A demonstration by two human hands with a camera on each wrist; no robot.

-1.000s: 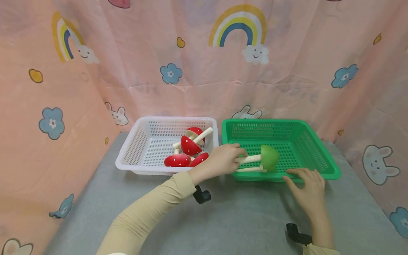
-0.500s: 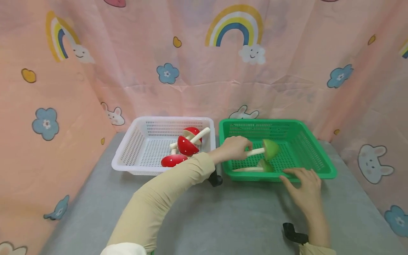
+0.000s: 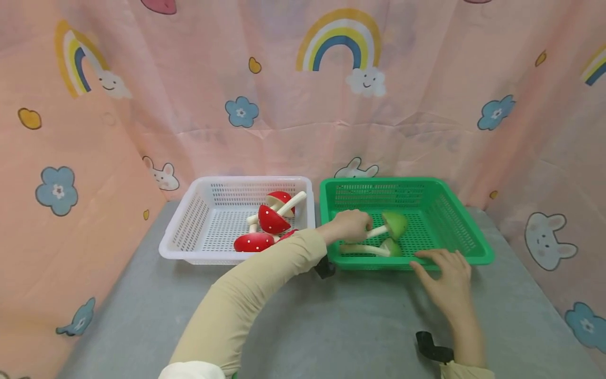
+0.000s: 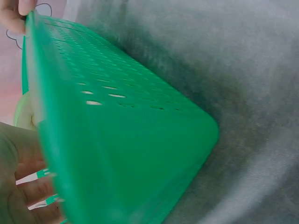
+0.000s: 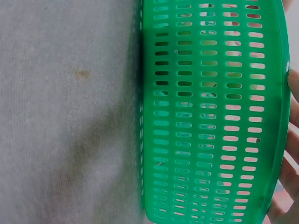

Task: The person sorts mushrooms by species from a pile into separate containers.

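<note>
In the head view my left hand (image 3: pixel 350 225) reaches down into the green basket (image 3: pixel 473 242) and grips the pale stem of a toy mushroom with a green cap (image 3: pixel 395 225). A second green toy mushroom (image 3: pixel 366 249) lies in the basket just below and nearer the front wall. My right hand (image 3: pixel 447 279) holds the front rim near the right corner, its thumb outside and fingers over the edge. The right wrist view shows the slotted basket wall (image 5: pixel 205 121) with fingers (image 5: pixel 292 177) along the rim. The stem grip is hidden in the left wrist view.
Left of the green basket stands a white basket (image 3: pixel 189 254) with several red, white-dotted toy mushrooms (image 3: pixel 273 219) toward its right side. Both baskets rest on a grey-covered table (image 3: pixel 350 321). A pink patterned curtain (image 3: pixel 279 147) hangs behind and at both sides.
My left hand has moved into the green basket with the green mushroom, whose cap swung back and then lowered slightly. The second green mushroom shows more clearly. My right hand stays at the rim.
</note>
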